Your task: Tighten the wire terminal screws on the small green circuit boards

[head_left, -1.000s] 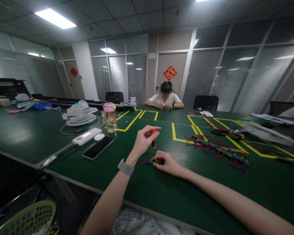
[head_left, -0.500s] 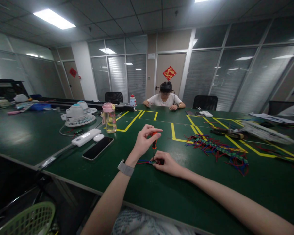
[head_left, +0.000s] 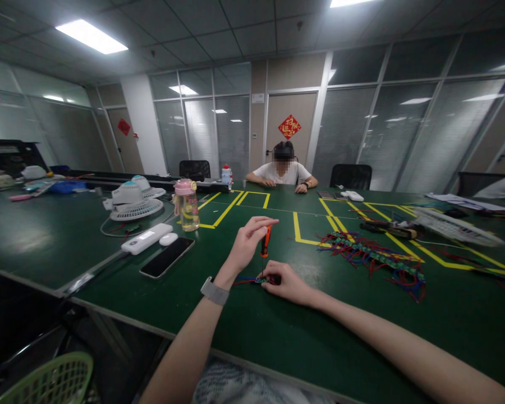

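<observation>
Grasped near its top by the left hand (head_left: 247, 242), an orange-and-black screwdriver (head_left: 265, 244) stands nearly upright, leaning slightly; the thumb, which crossed the handle half a second ago, has drawn back, so more of the handle shows. Its shaft reaches down to a small wired circuit board (head_left: 260, 280) on the green table (head_left: 273, 331). The right hand (head_left: 288, 284) pinches that board, unmoved. Farther right lies a bundle of wired boards (head_left: 372, 253), as before.
</observation>
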`<control>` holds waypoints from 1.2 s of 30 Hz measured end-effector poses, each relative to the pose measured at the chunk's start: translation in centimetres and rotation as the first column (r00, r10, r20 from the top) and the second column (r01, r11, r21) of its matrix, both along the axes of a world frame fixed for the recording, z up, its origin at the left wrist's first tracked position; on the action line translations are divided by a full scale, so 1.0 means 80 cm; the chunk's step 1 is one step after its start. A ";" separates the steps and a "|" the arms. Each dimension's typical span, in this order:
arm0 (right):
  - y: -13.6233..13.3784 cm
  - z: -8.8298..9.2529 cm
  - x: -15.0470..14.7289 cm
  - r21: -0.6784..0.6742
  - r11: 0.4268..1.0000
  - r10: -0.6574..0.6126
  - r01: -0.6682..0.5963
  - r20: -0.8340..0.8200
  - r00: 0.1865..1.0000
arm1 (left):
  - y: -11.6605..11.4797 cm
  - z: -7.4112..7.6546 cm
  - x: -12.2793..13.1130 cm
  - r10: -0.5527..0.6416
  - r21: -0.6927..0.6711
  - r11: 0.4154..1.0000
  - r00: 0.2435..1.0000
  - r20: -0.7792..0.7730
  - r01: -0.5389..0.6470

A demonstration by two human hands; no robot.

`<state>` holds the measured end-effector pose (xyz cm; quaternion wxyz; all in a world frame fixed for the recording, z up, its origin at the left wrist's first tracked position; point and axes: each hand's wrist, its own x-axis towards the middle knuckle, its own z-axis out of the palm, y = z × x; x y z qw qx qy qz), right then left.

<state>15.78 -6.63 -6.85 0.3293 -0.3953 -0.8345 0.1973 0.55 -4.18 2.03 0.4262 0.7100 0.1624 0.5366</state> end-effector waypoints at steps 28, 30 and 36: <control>0.000 -0.001 0.000 -0.007 1.000 0.000 0.000 -0.019 1.000 | -0.002 0.000 0.002 -0.049 -0.077 0.996 0.999 0.016 0.050; 0.001 -0.002 0.000 -0.003 1.000 -0.001 0.001 -0.019 1.000 | -0.001 -0.001 0.001 0.067 -0.007 0.998 0.998 -0.021 -0.067; 0.001 -0.004 0.002 0.011 1.000 0.000 0.000 -0.008 1.000 | -0.001 0.000 0.001 -0.054 -0.049 0.997 0.998 0.018 0.055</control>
